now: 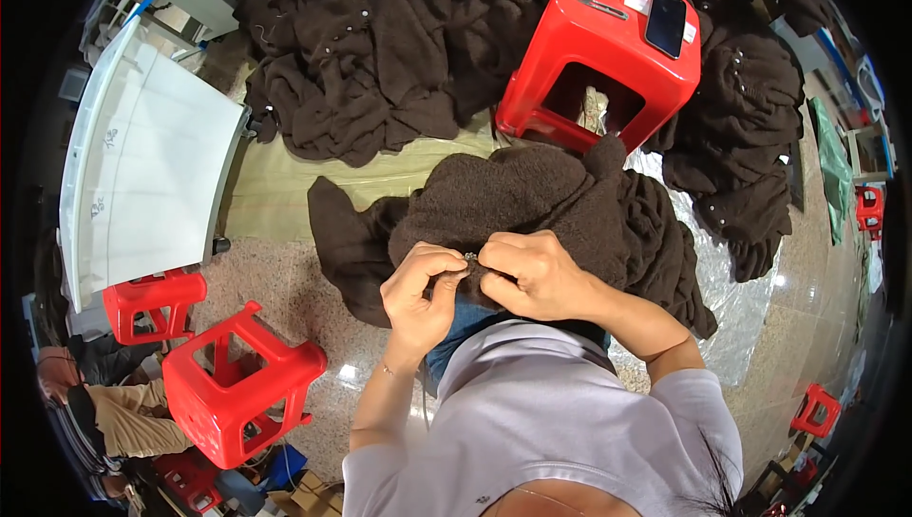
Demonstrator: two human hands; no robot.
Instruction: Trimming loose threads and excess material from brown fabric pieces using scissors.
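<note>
A dark brown fuzzy garment [532, 203] lies across my lap. My left hand [421, 289] and my right hand [532, 273] both pinch its near edge, close together. A small shiny button or stud [469, 256] shows between the fingertips of the two hands. The rest of the garment spills forward and to the right over my knees.
A red plastic stool [608, 42] stands ahead with a black phone [665, 21] and a small tool [601, 8] on top. Heaps of brown garments [380, 42] surround it. Two red stools [237, 384] and a white table [142, 156] stand at left. Another person's legs [114, 417] show at lower left.
</note>
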